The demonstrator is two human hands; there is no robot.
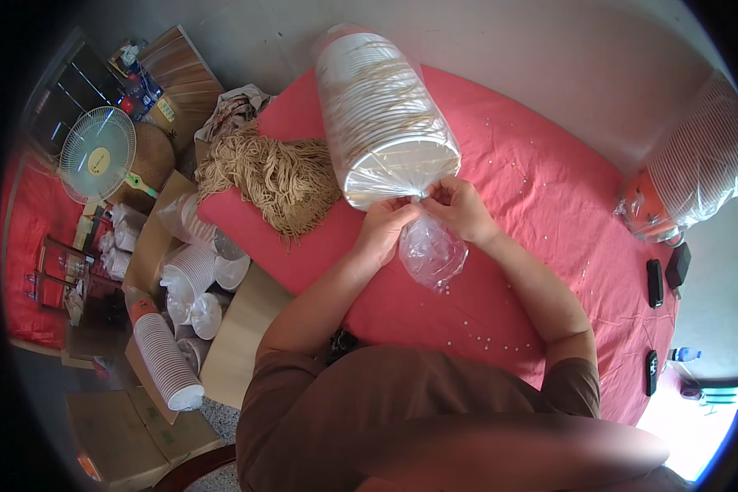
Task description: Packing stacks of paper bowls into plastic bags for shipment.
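A long stack of white paper plates (383, 115), sleeved in clear, crinkled plastic, lies on its side on a red cloth-covered table (533, 205), running from the far edge toward the middle. At the stack's near end the left hand (383, 225) and right hand (461, 207) meet, the fingers of both pinched on the gathered neck of the plastic bag (431, 250), whose loose, glossy tail hangs crumpled below the knuckles. Just left of the stack, a tangled bundle of tan string (275, 176) sprawls over the table's left corner, coarse and fibrous. Small pale beads (500, 168) are scattered over the cloth to the right of the hands. At the table's right edge rests a second bagged stack of ribbed plates (701, 168), with dark flat devices (655, 282) near it. On the floor beyond the left edge are cardboard boxes (152, 246) holding nested white paper cups (168, 361), and a round white fan (98, 154) stands farther off.
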